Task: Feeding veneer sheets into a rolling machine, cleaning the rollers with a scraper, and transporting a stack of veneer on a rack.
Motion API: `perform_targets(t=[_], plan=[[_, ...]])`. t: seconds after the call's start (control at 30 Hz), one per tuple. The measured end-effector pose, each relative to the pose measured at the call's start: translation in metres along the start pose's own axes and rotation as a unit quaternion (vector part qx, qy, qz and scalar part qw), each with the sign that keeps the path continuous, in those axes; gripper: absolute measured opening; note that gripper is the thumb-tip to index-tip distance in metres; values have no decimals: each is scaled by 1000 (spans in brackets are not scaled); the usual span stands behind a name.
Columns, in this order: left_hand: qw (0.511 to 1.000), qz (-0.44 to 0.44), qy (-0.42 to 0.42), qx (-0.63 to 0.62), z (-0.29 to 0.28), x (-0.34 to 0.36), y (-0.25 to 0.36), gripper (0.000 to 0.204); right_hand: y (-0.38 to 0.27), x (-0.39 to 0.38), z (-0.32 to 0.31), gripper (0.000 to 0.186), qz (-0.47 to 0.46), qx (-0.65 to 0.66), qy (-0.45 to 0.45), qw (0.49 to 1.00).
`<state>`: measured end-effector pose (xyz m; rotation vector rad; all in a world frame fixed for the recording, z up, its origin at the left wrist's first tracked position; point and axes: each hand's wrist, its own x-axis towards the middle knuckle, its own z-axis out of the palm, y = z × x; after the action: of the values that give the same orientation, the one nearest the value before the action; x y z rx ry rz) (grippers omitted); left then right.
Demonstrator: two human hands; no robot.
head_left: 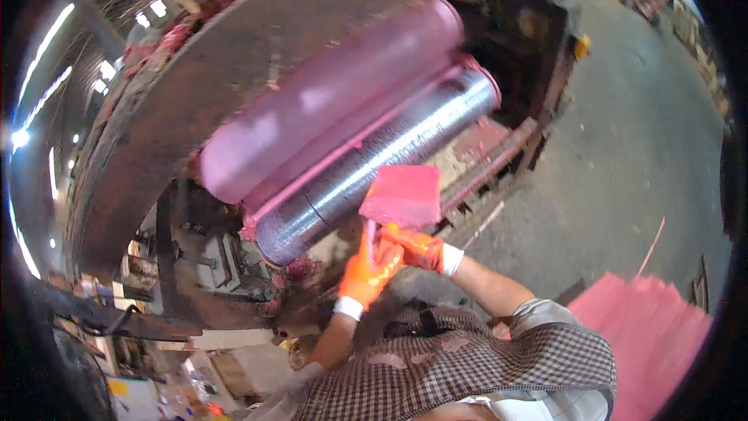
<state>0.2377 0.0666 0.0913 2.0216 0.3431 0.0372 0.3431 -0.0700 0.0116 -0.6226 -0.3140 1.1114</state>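
My left hand (368, 271) and my right hand (413, 246), both in orange gloves, are closed together on the handle of a pink-coated flat scraper (399, 193). The scraper's square blade is tilted up in front of the lower, shiny metal roller (335, 203) and hides part of it; whether they touch I cannot tell. A larger pink-coated roller (319, 101) lies behind it, with pink material along the gap between the two rollers. A pink-stained ledge (478, 143) runs along the near side of the metal roller.
A curved rusty machine frame (156, 117) arches over the rollers. To the right stretches a grey concrete floor (623, 125), with a large pink sheet or pile (639, 335) at the lower right. Cluttered boxes and metal parts (218, 374) lie at the lower left.
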Motion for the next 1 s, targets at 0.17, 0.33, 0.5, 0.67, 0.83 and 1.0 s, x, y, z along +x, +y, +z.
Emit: perform_targets(t=[0.17,0.33,0.5,0.67,0.83,1.0], plan=[[910,145,301,-246,-29,15,-29,72,-22,60,22,17,-17,6,66,998],[855,232,451,-111,-150,-11,2,50,-54,73,-42,27,-69,-145,235,959],[724,388,549,156,-249,-38,121,50,-96,104,-56,17,-60,-261,237,934],[692,504,449,256,-274,8,278,52,-147,138,-72,22,-93,-382,204,896],[550,538,349,535,-265,89,412,43,-196,155,-19,20,-52,-304,160,938],[454,520,283,666,-248,193,460,44,-237,172,-55,18,-54,-360,106,925]])
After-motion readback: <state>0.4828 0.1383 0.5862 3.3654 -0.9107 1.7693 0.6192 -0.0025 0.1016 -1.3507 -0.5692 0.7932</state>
